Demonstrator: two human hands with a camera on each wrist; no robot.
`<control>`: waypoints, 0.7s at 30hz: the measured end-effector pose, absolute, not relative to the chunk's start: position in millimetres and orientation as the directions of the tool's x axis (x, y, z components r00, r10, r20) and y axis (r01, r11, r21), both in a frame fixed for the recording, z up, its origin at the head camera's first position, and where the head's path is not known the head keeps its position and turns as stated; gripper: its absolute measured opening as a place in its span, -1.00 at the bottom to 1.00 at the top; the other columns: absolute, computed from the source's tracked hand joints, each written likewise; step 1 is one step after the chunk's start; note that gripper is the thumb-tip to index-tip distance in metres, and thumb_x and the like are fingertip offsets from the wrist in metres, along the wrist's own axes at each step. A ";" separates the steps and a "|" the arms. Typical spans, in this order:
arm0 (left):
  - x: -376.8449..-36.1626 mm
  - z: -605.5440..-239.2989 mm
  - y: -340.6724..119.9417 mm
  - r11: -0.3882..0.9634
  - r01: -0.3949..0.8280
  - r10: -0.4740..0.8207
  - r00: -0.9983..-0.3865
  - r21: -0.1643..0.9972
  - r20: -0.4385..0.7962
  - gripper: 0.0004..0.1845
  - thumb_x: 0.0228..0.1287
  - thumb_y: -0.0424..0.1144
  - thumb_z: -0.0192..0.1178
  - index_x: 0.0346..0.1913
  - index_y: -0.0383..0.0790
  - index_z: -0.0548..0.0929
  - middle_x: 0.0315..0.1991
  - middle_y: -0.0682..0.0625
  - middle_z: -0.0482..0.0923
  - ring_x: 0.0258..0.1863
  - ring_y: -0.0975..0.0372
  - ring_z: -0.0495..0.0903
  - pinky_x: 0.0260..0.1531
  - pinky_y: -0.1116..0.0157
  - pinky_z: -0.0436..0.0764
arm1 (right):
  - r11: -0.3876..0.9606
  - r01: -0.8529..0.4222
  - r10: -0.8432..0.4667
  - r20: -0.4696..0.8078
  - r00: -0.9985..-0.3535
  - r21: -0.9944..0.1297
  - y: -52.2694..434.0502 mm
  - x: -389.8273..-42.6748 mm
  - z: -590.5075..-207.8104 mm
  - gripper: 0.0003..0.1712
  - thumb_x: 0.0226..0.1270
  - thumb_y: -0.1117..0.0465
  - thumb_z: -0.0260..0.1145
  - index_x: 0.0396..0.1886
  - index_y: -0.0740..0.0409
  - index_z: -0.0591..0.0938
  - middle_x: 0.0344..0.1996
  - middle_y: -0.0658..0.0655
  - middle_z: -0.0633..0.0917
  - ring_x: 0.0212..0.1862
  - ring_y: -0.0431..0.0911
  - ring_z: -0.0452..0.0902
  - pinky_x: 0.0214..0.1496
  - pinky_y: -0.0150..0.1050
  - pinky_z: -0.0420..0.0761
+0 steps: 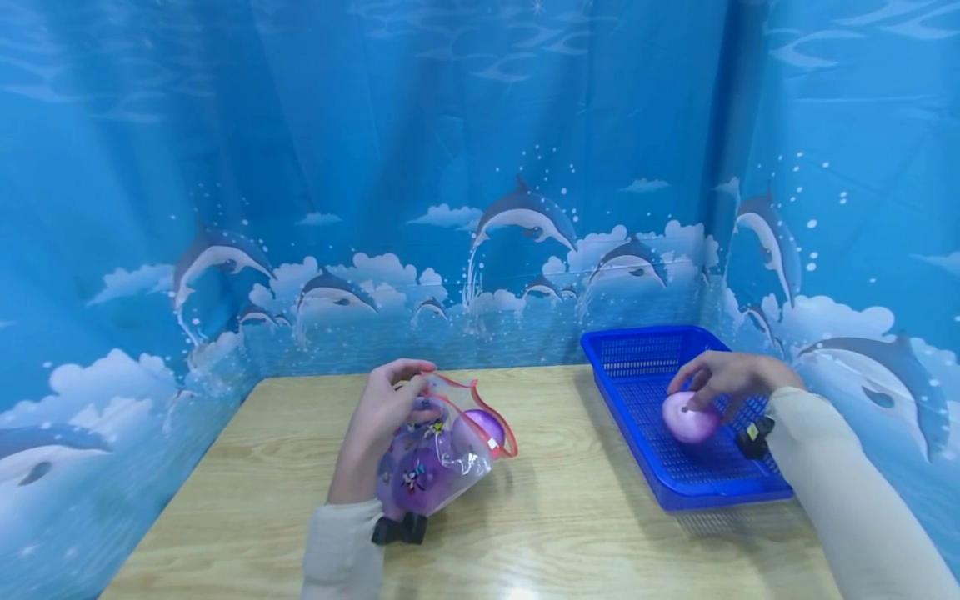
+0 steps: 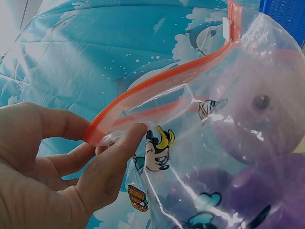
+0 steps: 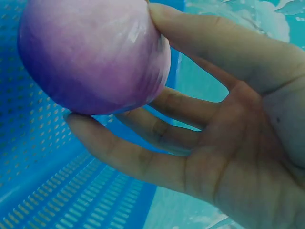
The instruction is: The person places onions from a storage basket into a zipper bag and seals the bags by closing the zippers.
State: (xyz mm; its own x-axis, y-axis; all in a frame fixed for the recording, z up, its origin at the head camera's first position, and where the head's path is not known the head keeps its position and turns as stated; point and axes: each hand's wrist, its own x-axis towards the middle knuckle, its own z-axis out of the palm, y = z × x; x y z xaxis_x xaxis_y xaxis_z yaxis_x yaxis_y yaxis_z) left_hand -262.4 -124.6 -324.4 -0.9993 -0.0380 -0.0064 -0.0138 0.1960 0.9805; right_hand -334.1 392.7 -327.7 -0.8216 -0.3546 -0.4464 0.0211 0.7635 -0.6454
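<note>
On the left of the table, my left hand [image 1: 381, 414] pinches the red zip edge of a clear plastic zip bag [image 1: 471, 477] printed with cartoon figures. The bag's mouth gapes toward the right, and several purple onions [image 2: 259, 112] show through its film. In the left wrist view, thumb and fingers grip one corner of that edge [image 2: 157, 86]. On the right, my right hand [image 1: 727, 375] holds a pale pink and purple onion [image 1: 686, 418] over the blue basket's floor. Seen from the right wrist, its thumb presses near the onion's top and the fingers [image 3: 138, 160] curl under it.
The blue perforated plastic basket [image 1: 660, 498] stands at the table's right side, its far end near the curtain. Light wood tabletop [image 1: 558, 533] lies between bag and basket. A blue dolphin-print curtain [image 1: 420, 208] hangs behind and along the sides.
</note>
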 end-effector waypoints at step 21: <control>-262.2 -323.7 -124.5 0.192 -0.012 -0.035 -0.999 0.981 -0.005 -0.69 0.57 -0.31 0.01 0.22 -0.25 0.63 0.16 -0.25 0.49 -0.12 0.07 0.66 -0.21 0.24 0.85 | 0.736 -0.122 -0.433 -0.325 -0.841 -0.666 355.8 -332.9 -290.8 -0.48 0.33 0.20 0.46 0.27 0.19 0.63 0.26 0.39 0.54 0.12 0.06 0.57 -0.09 0.01 0.85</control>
